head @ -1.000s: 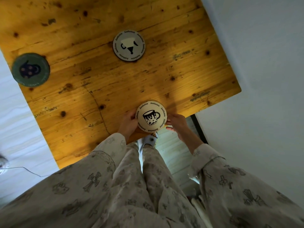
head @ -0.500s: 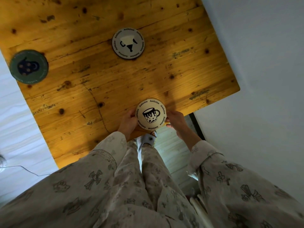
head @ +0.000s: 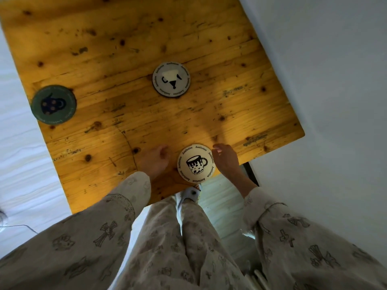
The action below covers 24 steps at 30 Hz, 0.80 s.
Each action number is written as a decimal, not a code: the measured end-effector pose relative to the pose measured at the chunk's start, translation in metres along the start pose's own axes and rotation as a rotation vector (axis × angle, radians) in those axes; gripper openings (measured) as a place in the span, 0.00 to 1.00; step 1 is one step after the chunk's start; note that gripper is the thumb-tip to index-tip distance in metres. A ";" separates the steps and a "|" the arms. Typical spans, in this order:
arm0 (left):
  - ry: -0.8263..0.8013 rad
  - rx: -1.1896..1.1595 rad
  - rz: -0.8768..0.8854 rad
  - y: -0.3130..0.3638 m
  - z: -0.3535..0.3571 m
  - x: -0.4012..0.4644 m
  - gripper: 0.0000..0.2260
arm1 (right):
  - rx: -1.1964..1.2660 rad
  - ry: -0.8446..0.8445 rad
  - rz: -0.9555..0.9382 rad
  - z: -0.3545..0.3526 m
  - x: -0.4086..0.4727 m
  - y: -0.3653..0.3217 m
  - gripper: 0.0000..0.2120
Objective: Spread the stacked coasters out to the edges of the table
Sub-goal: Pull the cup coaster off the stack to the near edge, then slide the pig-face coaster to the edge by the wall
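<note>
A cream coaster [head: 196, 163] with a spotted mug drawing lies at the near edge of the wooden table [head: 146, 114]. My left hand [head: 155, 160] hovers just left of it, fingers loosely curled, holding nothing. My right hand [head: 226, 159] is just right of it, fingers apart, off the coaster. A grey coaster [head: 171, 78] with a cup drawing lies in the middle of the table; whether more lie under it I cannot tell. A dark green coaster [head: 53, 104] sits at the left edge.
A white wall [head: 335, 80] runs along the table's right side. White flooring [head: 18, 160] lies to the left, with a thin cable [head: 18, 226] at the lower left. My patterned trousers and a slippered foot [head: 189, 194] are below the table's near edge.
Both hands held the cream coaster at the near edge before; now they have let go and moved slightly apart, leaving it flat on the table. The camera view shifted down a little.
</note>
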<state>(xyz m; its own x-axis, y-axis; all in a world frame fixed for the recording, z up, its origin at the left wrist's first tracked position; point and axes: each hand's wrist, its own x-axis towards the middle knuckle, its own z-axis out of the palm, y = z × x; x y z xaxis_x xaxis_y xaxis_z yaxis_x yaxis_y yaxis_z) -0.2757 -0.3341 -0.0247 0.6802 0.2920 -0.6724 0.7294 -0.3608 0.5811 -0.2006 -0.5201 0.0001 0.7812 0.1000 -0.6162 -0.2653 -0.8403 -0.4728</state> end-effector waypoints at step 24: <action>-0.008 0.616 0.126 0.037 -0.100 0.163 0.51 | -0.426 0.142 -0.248 0.008 0.186 -0.177 0.37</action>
<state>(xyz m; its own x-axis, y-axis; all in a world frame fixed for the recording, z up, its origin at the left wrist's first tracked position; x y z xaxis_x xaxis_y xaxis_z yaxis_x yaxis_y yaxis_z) -0.1311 -0.2116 -0.0668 0.7559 0.2077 -0.6209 0.4659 -0.8369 0.2872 -0.0128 -0.3488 -0.0356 0.8684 0.2756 -0.4122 0.1688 -0.9460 -0.2769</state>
